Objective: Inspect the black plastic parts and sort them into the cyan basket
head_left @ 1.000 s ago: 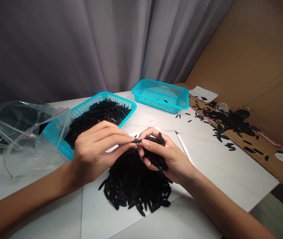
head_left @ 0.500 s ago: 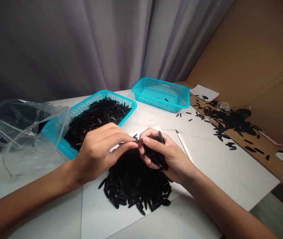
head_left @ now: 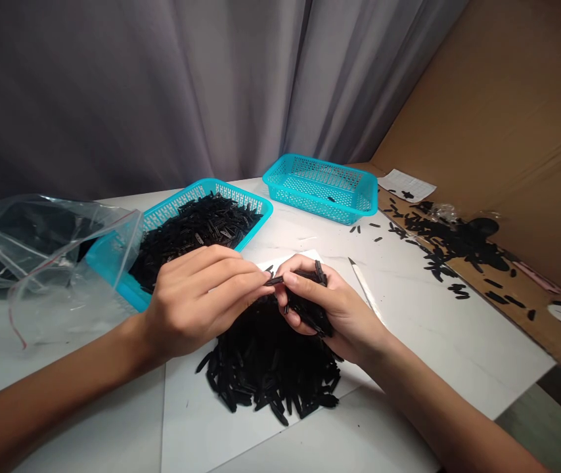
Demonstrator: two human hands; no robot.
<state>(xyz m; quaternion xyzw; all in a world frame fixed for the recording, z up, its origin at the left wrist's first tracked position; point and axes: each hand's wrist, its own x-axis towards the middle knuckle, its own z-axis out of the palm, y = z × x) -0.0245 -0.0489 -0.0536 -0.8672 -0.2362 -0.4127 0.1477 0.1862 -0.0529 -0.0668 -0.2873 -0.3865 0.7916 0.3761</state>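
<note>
My left hand (head_left: 204, 299) pinches one end of a small, narrow black piece (head_left: 274, 281), its fingers closed over it. The piece's other end meets the thumb and fingertips of my right hand (head_left: 332, 295). Several more black pieces (head_left: 307, 305) are bunched in my right palm, under the curled fingers, and one sticks up past the forefinger. Directly below both hands lies a heap of the same slim black pieces (head_left: 270, 368) on a white sheet (head_left: 186, 420). What the pieces are exactly, I cannot make out.
Behind my left hand, a blue basket (head_left: 265, 211) holds many black pieces, beside a clear plastic bag (head_left: 64, 263). Farther back stands a second blue basket (head_left: 369, 203). A white craft knife or pen (head_left: 366, 289) lies right. More black pieces scatter over cardboard (head_left: 551, 328).
My left hand has rolled slightly, so its fingers now cover the thumb and more of the black piece. My right hand stays nearly still with its bunch.
</note>
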